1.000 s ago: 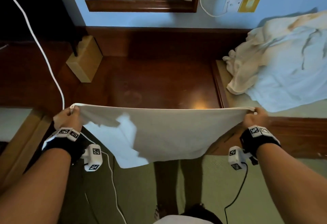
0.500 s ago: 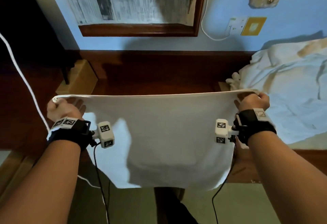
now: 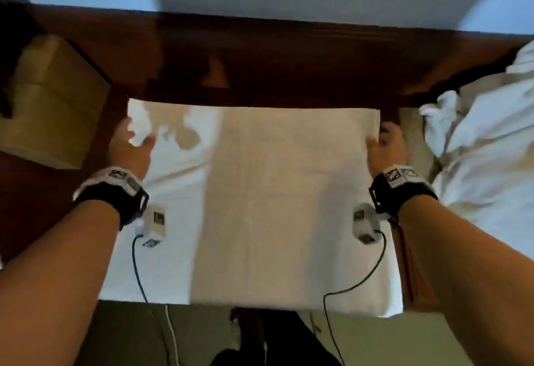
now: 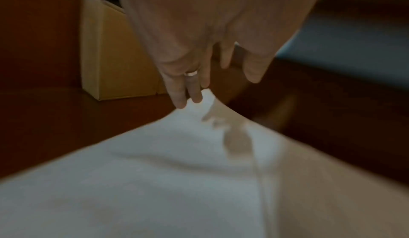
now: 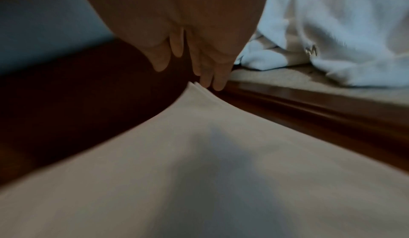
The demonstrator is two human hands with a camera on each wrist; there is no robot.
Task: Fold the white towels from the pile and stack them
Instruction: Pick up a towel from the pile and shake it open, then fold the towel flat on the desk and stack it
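Observation:
A white towel (image 3: pixel 260 192) lies spread flat on the dark wooden table (image 3: pixel 260 56), and its near edge reaches the table's front. My left hand (image 3: pixel 130 149) is at the towel's far left corner with its fingers (image 4: pixel 196 93) straight, the tips touching the corner of the towel (image 4: pixel 177 180). My right hand (image 3: pixel 385 146) is at the far right corner. Its straight fingers (image 5: pixel 218 82) hang just beside the layered corner of the towel (image 5: pixel 199 171). Neither hand grips the cloth.
The pile of crumpled white towels (image 3: pixel 485 140) lies on a lower beige surface to the right, also seen as the pile (image 5: pixel 343 32). A cardboard box (image 3: pixel 49 105) stands on the table at the left. A blue wall runs behind the table.
The towel, held up taut by its two top corners, has been swung forward and laid flat on the table. Both hands have let go of the corners.

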